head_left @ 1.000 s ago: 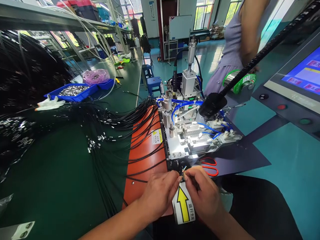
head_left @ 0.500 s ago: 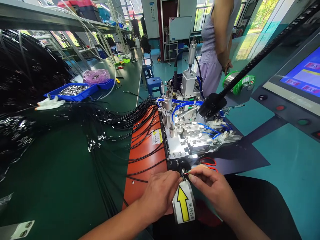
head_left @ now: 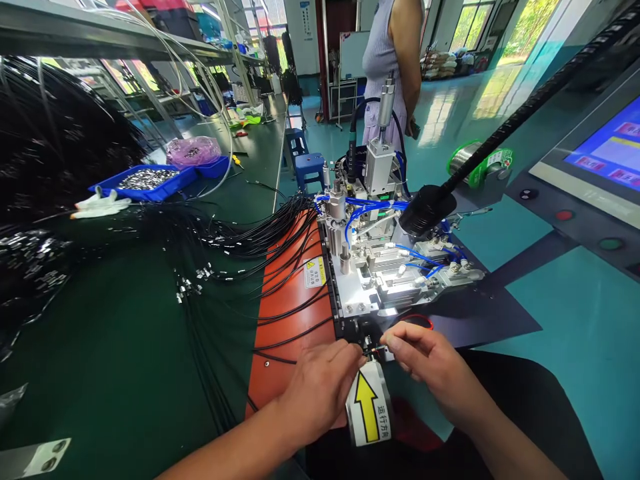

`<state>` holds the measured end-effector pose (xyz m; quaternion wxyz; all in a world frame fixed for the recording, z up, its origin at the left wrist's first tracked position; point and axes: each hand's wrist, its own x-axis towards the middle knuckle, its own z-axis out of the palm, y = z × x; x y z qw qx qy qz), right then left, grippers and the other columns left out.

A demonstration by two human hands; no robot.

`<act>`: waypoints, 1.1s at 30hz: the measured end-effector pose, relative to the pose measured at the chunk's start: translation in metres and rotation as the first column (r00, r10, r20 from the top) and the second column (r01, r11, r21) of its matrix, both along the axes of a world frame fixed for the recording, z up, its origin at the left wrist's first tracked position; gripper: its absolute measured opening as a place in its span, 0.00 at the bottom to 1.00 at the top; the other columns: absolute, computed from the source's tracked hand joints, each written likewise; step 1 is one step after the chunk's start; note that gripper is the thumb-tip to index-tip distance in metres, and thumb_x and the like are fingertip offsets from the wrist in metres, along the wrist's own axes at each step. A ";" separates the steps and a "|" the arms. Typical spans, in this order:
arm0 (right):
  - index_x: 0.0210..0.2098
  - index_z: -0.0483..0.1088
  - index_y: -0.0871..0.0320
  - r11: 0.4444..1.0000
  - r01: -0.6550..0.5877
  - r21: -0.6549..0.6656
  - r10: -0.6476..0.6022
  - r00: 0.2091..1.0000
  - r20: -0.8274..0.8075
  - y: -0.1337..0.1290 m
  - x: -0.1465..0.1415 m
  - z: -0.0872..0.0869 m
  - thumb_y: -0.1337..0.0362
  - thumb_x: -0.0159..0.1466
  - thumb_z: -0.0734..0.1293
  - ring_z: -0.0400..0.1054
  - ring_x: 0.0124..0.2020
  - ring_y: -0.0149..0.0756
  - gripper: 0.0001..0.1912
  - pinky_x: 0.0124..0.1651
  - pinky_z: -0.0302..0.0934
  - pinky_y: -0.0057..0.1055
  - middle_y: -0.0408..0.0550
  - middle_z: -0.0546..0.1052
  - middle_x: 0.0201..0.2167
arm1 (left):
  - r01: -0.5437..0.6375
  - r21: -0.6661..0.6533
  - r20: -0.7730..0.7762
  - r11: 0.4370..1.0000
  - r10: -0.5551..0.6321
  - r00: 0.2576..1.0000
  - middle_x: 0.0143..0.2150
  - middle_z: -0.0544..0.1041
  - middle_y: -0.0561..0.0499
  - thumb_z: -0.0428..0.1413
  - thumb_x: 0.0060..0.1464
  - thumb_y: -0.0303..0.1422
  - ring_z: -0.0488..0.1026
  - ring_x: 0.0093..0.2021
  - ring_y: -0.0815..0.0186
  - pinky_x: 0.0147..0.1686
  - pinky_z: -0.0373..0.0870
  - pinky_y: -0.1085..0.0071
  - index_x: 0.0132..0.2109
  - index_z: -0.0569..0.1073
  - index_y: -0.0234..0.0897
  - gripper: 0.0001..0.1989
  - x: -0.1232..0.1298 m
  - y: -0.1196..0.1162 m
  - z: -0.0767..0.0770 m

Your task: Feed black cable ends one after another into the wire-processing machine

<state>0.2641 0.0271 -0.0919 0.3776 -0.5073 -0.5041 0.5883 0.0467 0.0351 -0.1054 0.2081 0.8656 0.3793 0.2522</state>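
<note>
Above the yellow-arrowed label, both hands pinch thin wire ends.

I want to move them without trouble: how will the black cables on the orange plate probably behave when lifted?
The black cables will probably be floppy, because they lie in loose curves over the orange plate. Several might lift together or tangle, since they crowd into one bundle near the machine.

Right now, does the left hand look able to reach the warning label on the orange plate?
Probably yes: the warning label lies uncovered beyond the left hand, on the orange plate near black cables, though that hand looks busy with thin wires.
</note>
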 end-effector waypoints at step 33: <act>0.32 0.75 0.58 0.998 0.047 0.040 -0.042 0.993 -0.110 0.001 -0.016 -0.008 0.56 0.63 0.72 0.67 0.33 0.34 0.11 0.37 0.61 0.30 0.43 0.74 0.30 | -0.038 0.027 0.005 0.999 0.037 0.999 0.24 0.68 0.55 0.46 0.69 0.31 0.66 0.24 0.69 0.25 0.57 0.72 0.34 0.65 0.38 0.12 0.002 0.000 0.004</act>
